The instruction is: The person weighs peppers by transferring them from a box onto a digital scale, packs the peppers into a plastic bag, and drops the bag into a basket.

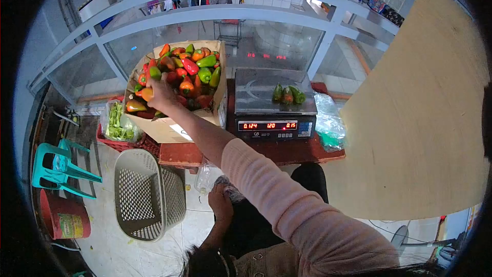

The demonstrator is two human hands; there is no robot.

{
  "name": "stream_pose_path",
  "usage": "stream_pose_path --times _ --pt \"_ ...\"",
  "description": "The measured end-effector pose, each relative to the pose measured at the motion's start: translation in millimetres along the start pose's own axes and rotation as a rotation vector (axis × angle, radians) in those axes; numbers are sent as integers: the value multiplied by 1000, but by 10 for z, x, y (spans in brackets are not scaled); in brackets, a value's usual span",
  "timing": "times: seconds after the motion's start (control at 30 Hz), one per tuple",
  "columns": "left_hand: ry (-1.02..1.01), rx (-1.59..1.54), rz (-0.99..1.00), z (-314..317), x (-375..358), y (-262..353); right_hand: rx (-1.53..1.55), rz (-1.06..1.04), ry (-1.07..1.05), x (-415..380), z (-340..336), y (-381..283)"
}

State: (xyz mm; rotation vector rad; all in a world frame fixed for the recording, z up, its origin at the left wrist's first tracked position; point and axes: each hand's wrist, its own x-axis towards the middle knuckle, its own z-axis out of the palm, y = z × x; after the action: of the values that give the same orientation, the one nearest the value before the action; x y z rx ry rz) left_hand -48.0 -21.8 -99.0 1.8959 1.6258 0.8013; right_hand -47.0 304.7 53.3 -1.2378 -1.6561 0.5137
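My right hand [162, 95] reaches into a cardboard box [177, 132] heaped with red, orange and green bell peppers [190, 66]. Its fingers are closed around an orange pepper [145, 94] at the box's left side, partly hiding it. Low by my lap, my left hand [220, 202] is closed on a crumpled clear plastic bag [231, 191]. To the right of the box, several green peppers [288, 95] lie on the metal pan of a digital scale [274, 127]. Its red display is lit and reads 0.124, 1.20 and 0.15.
Box and scale stand on a red wooden table [179, 155]. A plastic basket [148, 195] sits on the floor, with a teal stool [59, 166] and red bucket [62, 215] farther left. Bagged green vegetables [120, 123] rest beside the box. A curved wooden panel [415, 123] borders the right.
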Motion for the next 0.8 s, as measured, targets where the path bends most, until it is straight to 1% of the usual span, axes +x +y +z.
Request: stream_pose_path --times 0.1,0.17,0.2,0.23,0.27,0.3,0.33,0.37,0.4,0.47,0.53,0.63,0.73,0.77,0.8 --pt "65 11 84 25 -7 -25 152 -211 367 221 -101 103" --pt "87 12 105 43 -29 -49 423 -91 290 281 -444 241" --pt "97 6 113 37 -41 -49 566 -44 137 147 -916 189" --pt "108 -1 121 33 -36 -40 397 -198 111 110 -1301 299" --pt "121 -9 127 33 -30 -28 235 -350 213 -25 -1659 392" --pt "92 2 123 30 -22 -25 155 -268 205 -102 -1921 640" --pt "68 13 116 28 -6 -24 228 -12 -25 -131 -2186 937" --pt "49 24 105 24 -3 -20 -304 -82 8 -250 -2453 1115" --pt "50 23 100 16 0 4 119 202 -255 -335 -2690 1235" --pt "49 19 93 -5 4 75 -455 -74 -271 -571 -2964 1754" --pt "37 -5 99 -18 8 89 -528 62 -368 -721 -3101 1835" --pt "31 -5 76 -10 13 79 -542 151 -484 -763 -3225 1835" --pt "-14 3 57 -9 25 66 -529 2 -477 -717 -3177 1957" --pt "-28 7 50 -25 28 51 -611 -23 -510 -692 -3149 1989" --pt "0 14 66 -30 21 39 -689 -58 -543 -682 -3097 2003"
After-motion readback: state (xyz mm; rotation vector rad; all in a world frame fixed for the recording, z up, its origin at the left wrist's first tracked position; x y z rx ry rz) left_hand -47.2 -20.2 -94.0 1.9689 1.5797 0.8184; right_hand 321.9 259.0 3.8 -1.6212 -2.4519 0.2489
